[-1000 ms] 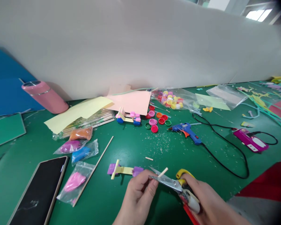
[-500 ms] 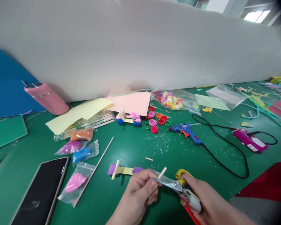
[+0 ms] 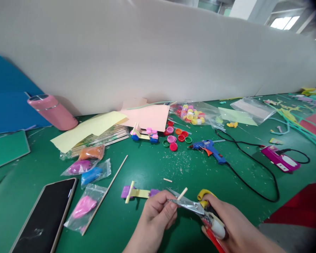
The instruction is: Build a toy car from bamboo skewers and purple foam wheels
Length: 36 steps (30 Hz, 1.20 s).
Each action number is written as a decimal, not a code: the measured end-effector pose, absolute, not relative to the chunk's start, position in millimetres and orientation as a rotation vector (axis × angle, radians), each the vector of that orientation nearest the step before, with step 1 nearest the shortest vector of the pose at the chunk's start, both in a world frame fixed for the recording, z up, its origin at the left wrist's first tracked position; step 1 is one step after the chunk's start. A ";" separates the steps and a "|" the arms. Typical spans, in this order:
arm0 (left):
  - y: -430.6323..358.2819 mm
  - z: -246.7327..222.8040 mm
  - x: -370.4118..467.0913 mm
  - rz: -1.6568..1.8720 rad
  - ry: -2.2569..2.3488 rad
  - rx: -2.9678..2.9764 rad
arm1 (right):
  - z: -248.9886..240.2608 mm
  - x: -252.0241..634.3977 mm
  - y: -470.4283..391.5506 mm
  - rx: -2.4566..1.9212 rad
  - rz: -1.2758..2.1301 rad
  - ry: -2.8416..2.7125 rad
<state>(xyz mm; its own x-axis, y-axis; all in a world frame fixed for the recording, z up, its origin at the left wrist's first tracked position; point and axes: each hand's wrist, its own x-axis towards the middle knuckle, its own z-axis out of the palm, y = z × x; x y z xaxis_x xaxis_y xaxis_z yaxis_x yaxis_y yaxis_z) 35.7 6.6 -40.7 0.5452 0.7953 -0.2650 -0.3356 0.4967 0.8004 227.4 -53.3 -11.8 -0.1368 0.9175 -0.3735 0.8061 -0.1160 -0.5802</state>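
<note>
Between the thumb and fingers of my left hand point(image 3: 159, 214) is a short pale wooden stick point(image 3: 183, 193), its tip poking up past the fingers. My right hand point(image 3: 229, 219) grips scissors point(image 3: 191, 206) with yellow and red handles. Their blades lie slightly apart around the stick, close to my left fingertips. Just beyond my left hand lies a small purple and pale-yellow piece point(image 3: 140, 193) with a cream crossbar, partly hidden by that hand. A small cut bit of stick point(image 3: 168, 180) rests on the table nearby.
A blue glue gun point(image 3: 209, 149) with a black cord lies at right. Bottle caps point(image 3: 173, 146) and a small model point(image 3: 144, 135) are further back. At left are a phone point(image 3: 46, 214), bagged clay point(image 3: 84, 207), a long stick point(image 3: 107, 189) and a pink bottle point(image 3: 52, 110).
The scissor blades look slightly further apart around the stick. Both hands stay in nearly the same place, and the whole view has shifted a little.
</note>
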 end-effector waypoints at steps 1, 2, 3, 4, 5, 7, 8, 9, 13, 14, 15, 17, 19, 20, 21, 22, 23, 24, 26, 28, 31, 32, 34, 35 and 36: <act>6.6 -40.3 35.7 0.752 0.690 0.773 | -10.9 227.0 -53.3 -1.955 1.102 -1.988; 6.6 -40.1 35.8 0.749 0.688 0.777 | -10.1 226.6 -53.3 -1.954 1.102 -1.992; 6.6 -40.0 36.0 0.744 0.682 0.780 | -9.5 226.2 -53.4 -1.952 1.105 -1.995; 6.6 -40.1 36.3 0.740 0.682 0.778 | -9.0 225.8 -53.5 -1.952 1.117 -1.994; 6.6 -40.2 36.7 0.741 0.686 0.775 | -8.8 225.4 -53.4 -1.953 1.139 -1.987; 6.4 -40.8 37.9 0.755 0.711 0.769 | -9.0 224.7 -53.1 -1.971 1.164 -1.965; 6.3 -41.1 38.6 0.767 0.731 0.770 | -9.5 224.6 -52.9 -1.984 1.168 -1.958; 6.1 -41.4 39.3 0.783 0.755 0.773 | -10.3 224.4 -52.7 -1.999 1.153 -1.954; 6.2 -40.9 40.2 0.813 0.786 0.746 | -14.0 224.1 -52.7 -2.007 1.088 -1.965; 6.7 -40.2 39.8 0.801 0.761 0.719 | -14.5 223.9 -52.7 -2.007 1.074 -1.955; 7.3 -39.3 39.3 0.783 0.727 0.687 | -14.7 223.8 -52.7 -2.000 1.069 -1.946; 8.7 -37.8 38.1 0.733 0.646 0.622 | -14.2 223.7 -52.3 -1.974 1.059 -1.939; 9.8 -37.5 37.0 0.688 0.581 0.572 | -13.4 224.1 -51.8 -1.932 1.051 -1.951; 10.1 -37.9 36.6 0.673 0.558 0.554 | -13.1 224.6 -51.5 -1.918 1.057 -1.961; 10.3 -38.8 36.4 0.661 0.543 0.542 | -12.9 225.2 -51.4 -1.916 1.068 -1.970; 10.4 -39.9 36.3 0.653 0.534 0.538 | -13.0 225.8 -51.3 -1.921 1.079 -1.977; 10.3 -41.1 36.3 0.649 0.535 0.540 | -13.3 226.5 -51.4 -1.927 1.094 -1.984; 10.2 -42.3 36.6 0.650 0.542 0.550 | -13.7 227.2 -51.6 -1.937 1.105 -1.987; 9.9 -44.0 37.5 0.668 0.587 0.587 | -14.9 228.2 -51.9 -1.962 1.114 -1.979; 9.3 -44.3 38.7 0.705 0.647 0.638 | -15.8 228.5 -52.2 -1.977 1.115 -1.951; 8.6 -42.9 40.1 0.745 0.677 0.663 | -16.1 228.2 -52.4 -1.954 1.101 -1.911; 8.5 -42.3 40.4 0.744 0.659 0.652 | -15.9 227.9 -52.5 -1.940 1.084 -1.900; 8.4 -41.4 40.5 0.724 0.606 0.614 | -15.2 227.6 -52.6 -1.915 1.048 -1.900; 8.5 -41.1 40.4 0.711 0.579 0.596 | -14.9 227.4 -52.7 -1.906 1.039 -1.909; 8.6 -41.0 40.2 0.703 0.560 0.579 | -14.7 227.3 -52.8 -1.904 1.036 -1.920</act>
